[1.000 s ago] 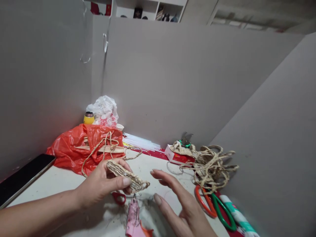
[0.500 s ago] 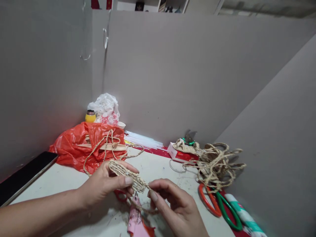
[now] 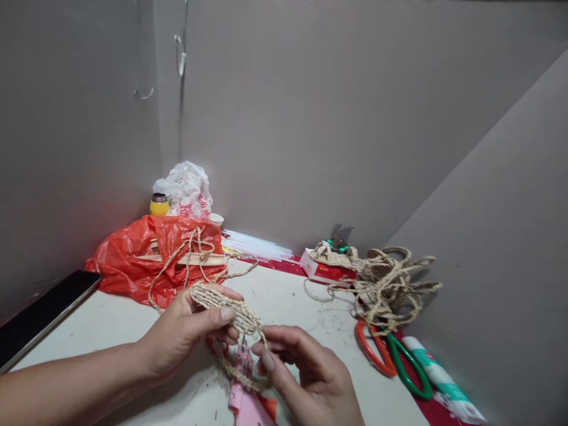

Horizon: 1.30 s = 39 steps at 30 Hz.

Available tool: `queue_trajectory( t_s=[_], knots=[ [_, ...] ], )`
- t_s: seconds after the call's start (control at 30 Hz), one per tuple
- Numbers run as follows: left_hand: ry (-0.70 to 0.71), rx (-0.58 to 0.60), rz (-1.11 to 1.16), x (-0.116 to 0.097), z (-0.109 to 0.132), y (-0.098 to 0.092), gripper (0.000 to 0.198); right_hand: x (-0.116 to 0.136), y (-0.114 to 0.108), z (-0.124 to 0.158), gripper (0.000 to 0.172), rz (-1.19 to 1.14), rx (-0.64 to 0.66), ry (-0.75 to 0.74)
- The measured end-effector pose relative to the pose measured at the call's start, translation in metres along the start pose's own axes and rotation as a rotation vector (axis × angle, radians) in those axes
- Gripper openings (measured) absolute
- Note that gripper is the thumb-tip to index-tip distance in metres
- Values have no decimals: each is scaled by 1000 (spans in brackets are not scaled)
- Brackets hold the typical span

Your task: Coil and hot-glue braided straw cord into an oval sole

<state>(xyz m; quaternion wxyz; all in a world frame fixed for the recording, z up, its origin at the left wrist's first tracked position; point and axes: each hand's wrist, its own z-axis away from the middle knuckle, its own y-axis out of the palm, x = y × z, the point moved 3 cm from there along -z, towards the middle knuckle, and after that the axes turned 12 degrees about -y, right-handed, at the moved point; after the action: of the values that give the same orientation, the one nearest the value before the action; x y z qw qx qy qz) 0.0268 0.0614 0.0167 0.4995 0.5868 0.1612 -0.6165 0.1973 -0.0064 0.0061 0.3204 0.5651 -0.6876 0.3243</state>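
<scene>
The left hand (image 3: pixel 177 331) grips a flat oval coil of braided cord (image 3: pixel 245 319) between thumb and fingers, above the worktop (image 3: pixel 279 296) near the middle of its near edge. The right hand (image 3: pixel 306 370) pinches the cord's loose length (image 3: pixel 239 375) just beside the coil's right end; a loop of it hangs below. Partly covered by that loop is a pink tool (image 3: pixel 244 405), probably a hot-glue gun. A tangled cord heap (image 3: pixel 390 290) and orange (image 3: pixel 373 355) and green handle loops (image 3: pixel 409 370) lie along the right edge, a smartphone (image 3: pixel 48 313) at the left edge, translucent sticks (image 3: pixel 257 245) along the far edge.
</scene>
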Motion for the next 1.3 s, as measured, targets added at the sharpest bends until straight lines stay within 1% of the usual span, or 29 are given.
queue_trajectory(
  t_s=[0.17, 0.23, 0.27, 0.37, 0.4, 0.5, 0.57, 0.63, 0.7, 0.77, 0.83, 0.9, 0.93, 1.0, 1.1, 1.17, 1.23, 1.3],
  knots=[
    [10, -14, -2, 1, 1, -1, 36, -6, 1, 6, 21, -122, -65, 131],
    [18, -29, -11, 1, 1, -2, 37, -7, 2, 7, 22, -126, -73, 134],
    [22, -36, -20, 2, 1, -3, 37, -8, 2, 6, 20, -116, -70, 110],
    [25, -44, -42, 4, 1, -4, 36, -5, 0, 4, 13, -21, -28, -30],
    [26, -39, -44, 5, 1, -4, 36, -2, 0, 3, 15, 40, 2, -99],
    [38, -22, -47, 7, 1, -4, 32, 6, -2, 1, 30, 287, 101, -338],
    [45, -20, -41, 8, 1, -3, 31, 11, -3, 2, 36, 420, 146, -463],
    [44, -22, -25, 9, 2, -2, 31, 13, -3, 3, 39, 488, 192, -534],
    [36, -26, -7, 10, 3, -1, 30, 12, -4, 4, 40, 505, 233, -572],
    [31, -35, 3, 12, 4, -1, 32, 10, -4, 6, 44, 489, 230, -586],
    [32, -48, 5, 13, 4, -1, 33, 7, -4, 7, 49, 454, 202, -562],
    [35, -62, 9, 14, 3, -1, 33, 4, -2, 9, 50, 408, 183, -501],
    [39, -69, 13, 14, 3, 0, 33, 3, -1, 9, 47, 372, 168, -452],
    [41, -72, 31, 14, 3, 2, 32, 0, 1, 9, 35, 264, 107, -316],
    [30, -40, 88, 15, 4, 6, 29, -6, 4, 8, 14, 9, -7, -74],
    [12, -20, 136, 17, 6, 8, 28, -11, 7, 7, 3, -146, -39, 74],
    [-9, -24, 172, 18, 6, 8, 27, -16, 8, 8, 4, -242, -50, 189],
    [-33, -36, 204, 19, 6, 8, 26, -20, 8, 8, 8, -273, -68, 237]
  ],
)
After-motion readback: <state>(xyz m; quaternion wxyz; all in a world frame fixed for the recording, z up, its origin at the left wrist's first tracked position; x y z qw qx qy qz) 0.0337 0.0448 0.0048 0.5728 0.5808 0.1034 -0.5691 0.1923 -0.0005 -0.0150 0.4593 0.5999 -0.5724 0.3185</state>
